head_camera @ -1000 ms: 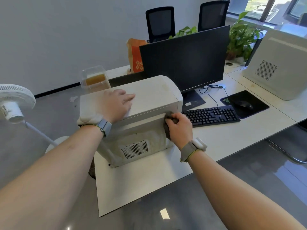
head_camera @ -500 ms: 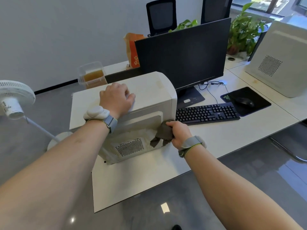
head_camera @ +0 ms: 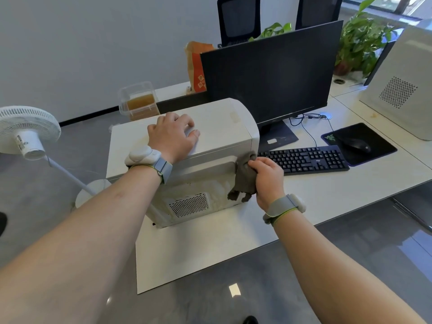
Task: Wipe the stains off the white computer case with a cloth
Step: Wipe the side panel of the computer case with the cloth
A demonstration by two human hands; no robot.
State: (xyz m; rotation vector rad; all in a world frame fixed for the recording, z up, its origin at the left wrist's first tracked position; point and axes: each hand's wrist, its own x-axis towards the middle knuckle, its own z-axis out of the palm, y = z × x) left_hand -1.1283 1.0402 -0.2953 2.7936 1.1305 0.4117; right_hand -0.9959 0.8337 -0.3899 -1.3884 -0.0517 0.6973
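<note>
The white computer case lies on its side at the left end of the white desk. Its near face has a perforated vent and yellowish, patchy stains. My left hand rests on the case's top panel with its fingers slightly bent, holding nothing. My right hand grips a crumpled grey-brown cloth and presses it against the upper right corner of the near face. The cloth's loose end hangs down over the stained area.
A black monitor stands right behind the case, with a black keyboard and a mouse on a black pad to the right. A second white case sits far right. A white fan stands on the floor at left.
My right hand has carried the cloth down the right side of the near face and back up to its upper right corner. My left hand has stayed on the top panel.
</note>
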